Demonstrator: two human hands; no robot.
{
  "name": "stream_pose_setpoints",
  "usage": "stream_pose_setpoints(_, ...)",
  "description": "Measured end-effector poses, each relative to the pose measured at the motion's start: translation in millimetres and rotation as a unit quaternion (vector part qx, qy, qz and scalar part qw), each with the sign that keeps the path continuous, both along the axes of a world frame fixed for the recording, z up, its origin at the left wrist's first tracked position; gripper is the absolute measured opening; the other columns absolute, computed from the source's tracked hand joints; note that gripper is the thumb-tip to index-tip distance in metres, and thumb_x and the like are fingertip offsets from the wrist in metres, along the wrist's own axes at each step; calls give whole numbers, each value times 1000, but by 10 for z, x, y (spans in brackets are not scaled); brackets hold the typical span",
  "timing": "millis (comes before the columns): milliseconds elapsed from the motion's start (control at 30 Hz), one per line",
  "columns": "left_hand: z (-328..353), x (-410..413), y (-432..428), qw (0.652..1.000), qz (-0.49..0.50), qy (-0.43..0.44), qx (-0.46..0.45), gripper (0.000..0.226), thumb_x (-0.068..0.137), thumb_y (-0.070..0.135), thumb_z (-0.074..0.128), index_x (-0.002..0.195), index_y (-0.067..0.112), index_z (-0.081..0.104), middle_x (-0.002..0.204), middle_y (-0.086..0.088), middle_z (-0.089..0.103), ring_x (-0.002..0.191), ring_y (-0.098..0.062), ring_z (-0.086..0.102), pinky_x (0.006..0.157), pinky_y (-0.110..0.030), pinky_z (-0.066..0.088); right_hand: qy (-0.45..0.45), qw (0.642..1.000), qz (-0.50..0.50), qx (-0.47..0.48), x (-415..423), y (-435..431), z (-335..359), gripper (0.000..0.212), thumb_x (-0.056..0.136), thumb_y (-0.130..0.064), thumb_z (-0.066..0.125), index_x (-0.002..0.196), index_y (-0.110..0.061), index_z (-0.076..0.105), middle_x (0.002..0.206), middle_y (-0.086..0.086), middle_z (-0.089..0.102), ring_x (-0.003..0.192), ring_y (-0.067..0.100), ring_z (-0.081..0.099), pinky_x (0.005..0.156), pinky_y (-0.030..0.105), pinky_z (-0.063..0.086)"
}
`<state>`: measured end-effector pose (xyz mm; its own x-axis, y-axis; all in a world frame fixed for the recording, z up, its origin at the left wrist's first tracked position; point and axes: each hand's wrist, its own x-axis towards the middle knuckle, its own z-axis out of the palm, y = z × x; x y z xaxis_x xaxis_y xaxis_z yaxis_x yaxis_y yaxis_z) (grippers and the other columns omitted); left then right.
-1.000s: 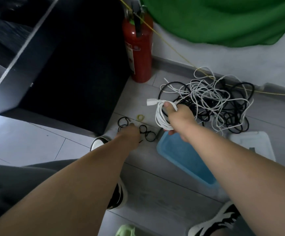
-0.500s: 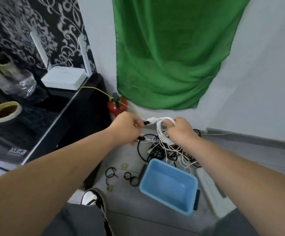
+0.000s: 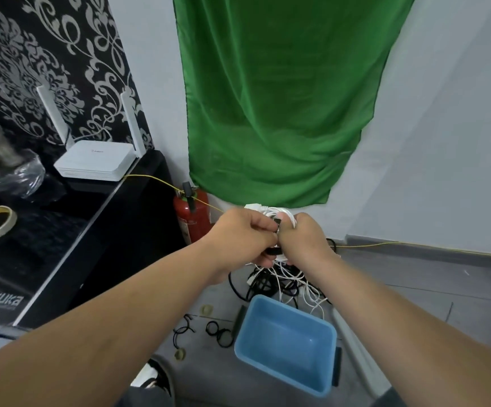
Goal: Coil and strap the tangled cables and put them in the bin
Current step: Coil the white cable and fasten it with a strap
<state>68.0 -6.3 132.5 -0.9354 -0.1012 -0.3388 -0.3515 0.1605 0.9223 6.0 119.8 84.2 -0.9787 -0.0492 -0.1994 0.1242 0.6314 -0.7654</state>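
Strapping looks to be the step in hand: the right hand [image 3: 303,239] is clamped around a white cable coil [image 3: 279,211], held up in the air above the floor, and the left hand [image 3: 244,236] pinches a black strap [image 3: 274,251] right against that coil, the two hands touching. To do it well, the right hand's grip should pin all the loops together at one spot so none slip out while the strap goes round. The left hand should draw the strap snug across the bundle's narrowest part before fastening it, and how the strap closes cannot be made out here. The white connector end sticking out at the top of the coil is best tucked against the loops so it does not snag. Strands appear to trail from the coil toward the tangle of black and white cables [image 3: 282,284] on the floor. If one is caught there, it should be freed before tightening. The blue bin [image 3: 291,351] stands empty just in front of the tangle, directly below the hands, and spare black straps [image 3: 219,334] lie on the floor beside its left wall.
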Motion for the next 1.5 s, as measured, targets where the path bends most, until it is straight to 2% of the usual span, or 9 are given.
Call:
stream_pose_setpoints(167,-37,-168,-10,996,-11,-17,-83,14,89,3,60,92,-1,74,85,-24,75,59,-24,68,77,-50,62,1,1000,19,-14,-88,-19,-33,42,104,-45,43,104,-6,57,100,14,67,95,35,65,84,48,55)
stream_pose_setpoints(367,-85,-272,-5,993,-16,-35,-109,20,86,2,55,87,4,75,86,-23,76,62,-26,69,80,-56,61,26,999,33,-11,-119,-5,-27,44,105,-46,42,108,-5,56,104,15,67,96,35,65,81,43,52)
stream_pose_setpoints(467,-102,-254,33,993,-2,-2,-119,23,85,-1,54,87,4,77,89,-25,74,67,-31,72,72,-57,61,37,998,43,-14,-94,-9,4,41,104,-46,43,110,-7,55,103,10,66,94,31,64,80,41,51)
stream_pose_setpoints(567,-154,-228,42,992,46,41,-109,24,88,0,59,80,12,79,78,-16,75,75,-39,74,61,-55,62,36,998,52,-18,-56,-29,47,39,105,-44,43,114,-9,56,106,4,63,99,26,60,78,33,41)
stream_pose_setpoints(667,-184,-221,10,992,97,51,-68,13,86,2,71,87,14,76,73,-6,75,64,-25,74,61,-51,63,40,998,52,-22,-57,-24,70,38,105,-43,44,112,-8,56,102,3,63,93,24,58,72,31,35)
stream_pose_setpoints(867,-233,-220,-67,992,103,78,-10,9,88,8,77,94,14,74,81,-15,76,69,-27,73,74,-50,64,10,998,2,-57,-146,80,13,38,104,-47,43,106,-11,56,99,10,71,90,27,67,82,41,55)
stream_pose_setpoints(1067,-125,-178,-31,993,76,81,50,15,97,11,67,96,-3,64,74,-15,68,59,-18,70,56,-29,59,-12,997,-12,-74,-116,67,43,38,103,-49,44,109,-14,57,101,9,70,95,27,67,89,54,57)
stream_pose_setpoints(1333,-150,-183,-41,996,50,76,4,32,96,27,70,88,-4,64,69,-10,66,62,-24,70,67,-45,62,14,996,-9,-84,-104,31,112,36,103,-48,47,100,-14,59,94,8,69,90,28,68,84,45,55)
stream_pose_setpoints(1500,-162,-191,-32,995,79,58,14,23,95,19,71,91,-3,68,67,-7,68,59,-19,67,66,-41,62,10,997,-7,-79,-91,21,120,38,103,-48,46,100,-13,59,96,10,71,91,29,66,88,48,54)
